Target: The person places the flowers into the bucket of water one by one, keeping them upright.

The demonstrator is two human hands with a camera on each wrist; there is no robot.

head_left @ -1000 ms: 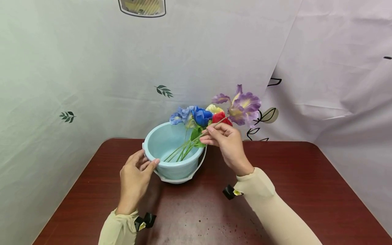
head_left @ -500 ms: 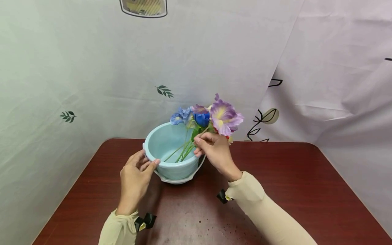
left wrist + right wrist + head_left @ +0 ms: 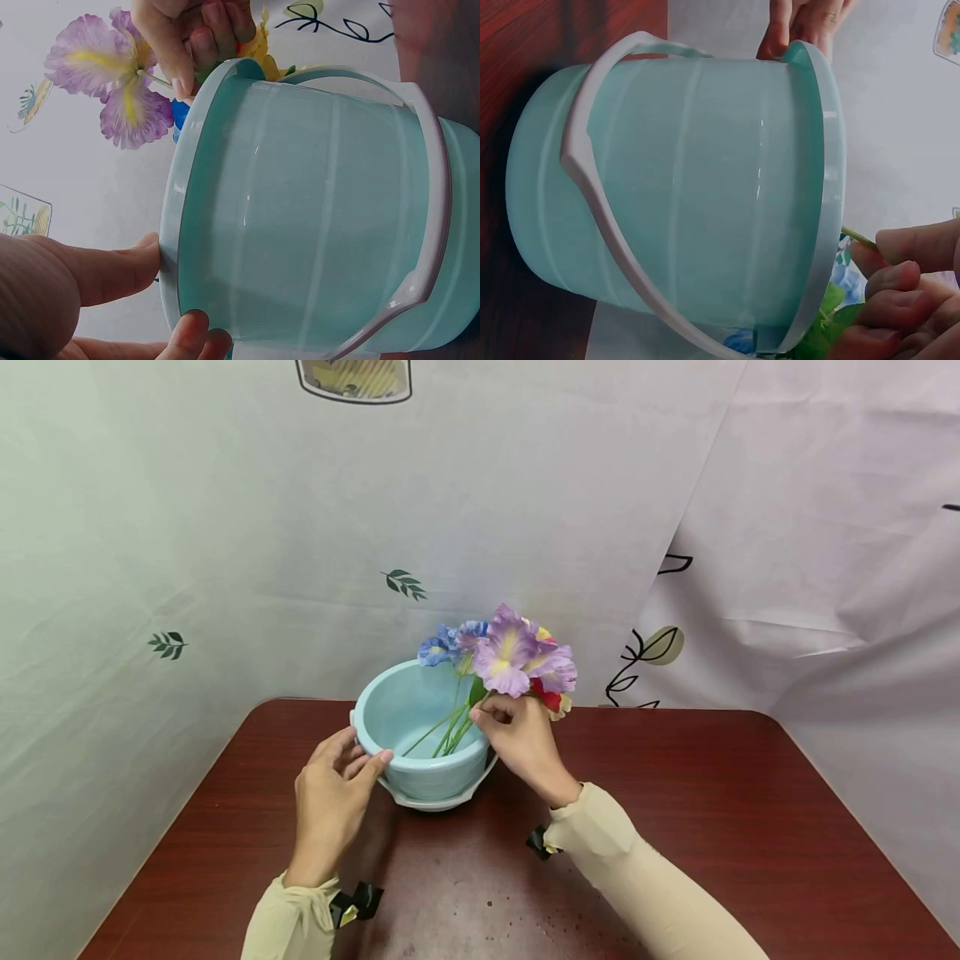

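A light blue plastic bucket (image 3: 438, 781) stands on the table with several artificial flower stems (image 3: 450, 727) leaning inside it. My left hand (image 3: 330, 793) grips its left rim, thumb on top and fingers bent against the outside; the left wrist view shows the thumb (image 3: 120, 271) at the rim. My right hand (image 3: 527, 739) pinches the green stem (image 3: 859, 238) of a purple iris (image 3: 504, 662) over the bucket's right rim. Behind the iris show a blue flower (image 3: 435, 648) and a red flower (image 3: 549, 696). The lower end of the held stem is hard to make out.
The bucket's white handle (image 3: 436, 187) hangs down on the near side. Under it is a dark red wooden table (image 3: 697, 827) with rounded back corners. A pale printed cloth (image 3: 285, 527) hangs behind and along the sides.
My right hand has moved left and down with the purple iris, bringing its bloom in front of the other flowers. The left hand and the bucket have stayed put.
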